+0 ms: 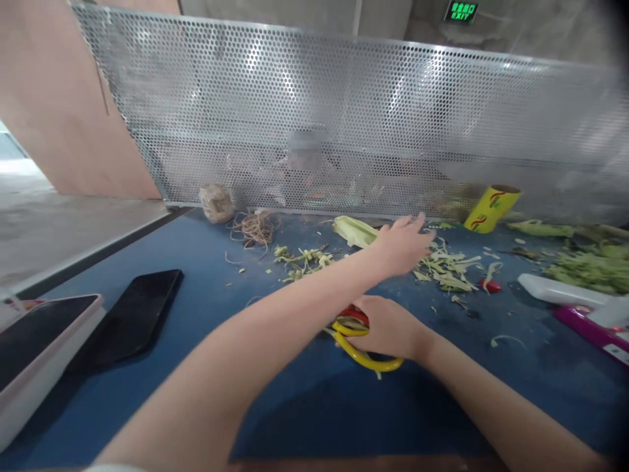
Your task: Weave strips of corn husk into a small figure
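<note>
Our left hand stretches forward flat with fingers spread, holding nothing, just over the pale green leaf scraps on the blue table. Nearer us, our right hand is closed over the yellow-handled scissors, which rest on the table. A green stalk lies just beside the left hand. A yellow roll leans near the perforated metal screen.

A green sign hangs high up on the grey wall. It says EXIT in bright letters, and the Chinese signs above that word are too small to read. The yellow roll has red swirls on it, but no words can be read there.
</note>
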`<state>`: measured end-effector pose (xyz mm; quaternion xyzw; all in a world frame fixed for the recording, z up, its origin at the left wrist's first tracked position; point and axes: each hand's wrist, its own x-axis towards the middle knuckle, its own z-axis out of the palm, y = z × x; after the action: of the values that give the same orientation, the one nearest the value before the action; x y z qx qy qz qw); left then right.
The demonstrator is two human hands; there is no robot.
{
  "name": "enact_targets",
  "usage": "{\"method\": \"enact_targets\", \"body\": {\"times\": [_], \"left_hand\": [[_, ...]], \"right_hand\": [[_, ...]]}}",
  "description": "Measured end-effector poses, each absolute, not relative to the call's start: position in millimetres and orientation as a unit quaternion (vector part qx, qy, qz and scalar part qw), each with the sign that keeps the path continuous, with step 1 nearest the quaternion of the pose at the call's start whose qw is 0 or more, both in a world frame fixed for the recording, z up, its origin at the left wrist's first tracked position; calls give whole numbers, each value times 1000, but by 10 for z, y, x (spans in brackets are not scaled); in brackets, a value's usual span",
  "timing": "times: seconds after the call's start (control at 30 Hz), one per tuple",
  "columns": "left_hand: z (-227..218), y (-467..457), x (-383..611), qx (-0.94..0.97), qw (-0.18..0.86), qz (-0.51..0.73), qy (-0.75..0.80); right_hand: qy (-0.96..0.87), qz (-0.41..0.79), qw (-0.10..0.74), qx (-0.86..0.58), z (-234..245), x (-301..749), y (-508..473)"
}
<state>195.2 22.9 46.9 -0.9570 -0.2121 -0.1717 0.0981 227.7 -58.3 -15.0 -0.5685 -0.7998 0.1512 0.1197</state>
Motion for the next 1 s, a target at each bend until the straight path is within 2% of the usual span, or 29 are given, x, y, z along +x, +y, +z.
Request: {"method": "enact_targets", "body": {"times": [0.1,0.23,0.3,0.57,0.67,0.8,0.9,1.0], "left_hand": [[377,339,2225,-958,120,-91,-244],[383,359,1924,-935,288,-173,-109],[420,336,1619,-929,311,-177,-92],[216,245,680,-889,364,-192,-202],[94,225,489,-886,366,-186,-215],[19,193,373,-891,347,-166,-243],[3,151,395,-898,321,-148,-263],[-10,81,443,-914,286,-127,-257]], "right_hand": [[-783,167,151,-580,-166,2336,-605],[-759,144,195,-604,-160,2392,-583],[-746,120,197,-625,-166,2416,-550],[-719,43,153,-677,-175,2725,-487],[-748,72,142,-644,-180,2927,-545],[-767,91,84,-629,-163,3053,-624],[-779,14,50,-625,-37,2853,-670],[-821,-84,194,-530,143,2408,-709]]}}
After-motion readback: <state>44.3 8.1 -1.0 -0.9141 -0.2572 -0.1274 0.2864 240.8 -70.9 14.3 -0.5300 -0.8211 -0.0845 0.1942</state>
